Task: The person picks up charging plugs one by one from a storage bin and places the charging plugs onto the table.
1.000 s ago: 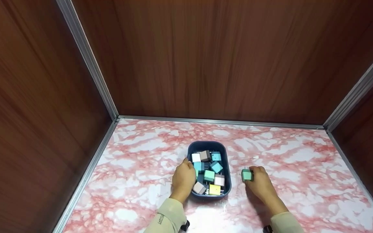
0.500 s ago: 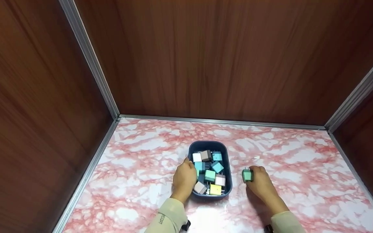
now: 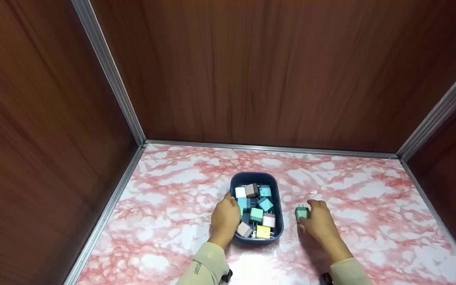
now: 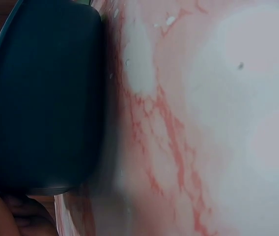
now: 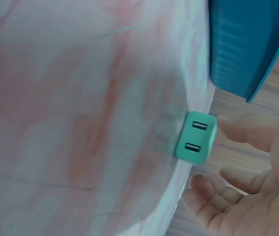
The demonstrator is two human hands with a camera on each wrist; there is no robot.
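A dark blue plastic bin [image 3: 279, 198] holds several USB wall chargers in green, blue, white, grey and yellow. My left hand [image 3: 226, 219] grips the bin's left side wall; its fingers show low by the bin [image 4: 43, 98] in the left wrist view. To the right of the bin, a green USB charger [image 3: 302, 213] rests on the table, metal prongs pointing away from me. My right hand [image 3: 320, 223] is right beside it, thumb and fingers spread. In the right wrist view, the charger [image 5: 197, 137] shows two USB slots, and the thumb tip [image 5: 228, 129] is close to its edge.
The table [image 3: 164, 221] has a red and white marbled surface. Brown wood-look panels [image 3: 251, 79] with metal edge strips enclose it at the back and both sides. A small white scrap [image 3: 314, 192] lies behind the right hand.
My right hand has let go of the green charger, its fingers lifting and spreading away from it. My left hand and the bin have stayed in place.
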